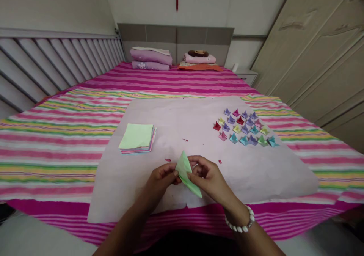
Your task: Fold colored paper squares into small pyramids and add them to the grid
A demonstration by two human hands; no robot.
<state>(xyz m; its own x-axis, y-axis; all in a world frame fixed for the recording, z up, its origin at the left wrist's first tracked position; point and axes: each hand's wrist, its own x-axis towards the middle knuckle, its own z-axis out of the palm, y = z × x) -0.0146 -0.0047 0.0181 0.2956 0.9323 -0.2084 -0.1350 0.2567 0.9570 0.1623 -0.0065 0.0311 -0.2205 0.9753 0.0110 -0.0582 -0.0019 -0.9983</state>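
Observation:
My left hand (162,178) and my right hand (206,176) both pinch a folded light green paper (186,172), held just above a large white sheet (256,172) spread on the bed. The paper stands tilted between my fingertips, one corner pointing up and a longer flap pointing down to the right. A white bead bracelet (241,223) circles my right wrist. To the left lies a stack of square coloured papers (137,138) with a light green one on top. At the right, several small folded paper shapes (244,129) in many colours sit in rows.
The striped pink, green and yellow bedspread (57,134) covers the bed. Folded purple bedding (150,58) and a pink pillow (199,58) lie by the headboard. A slatted rail (42,62) runs along the left, a wardrobe (321,51) stands at the right. Tiny red scraps (167,159) dot the sheet.

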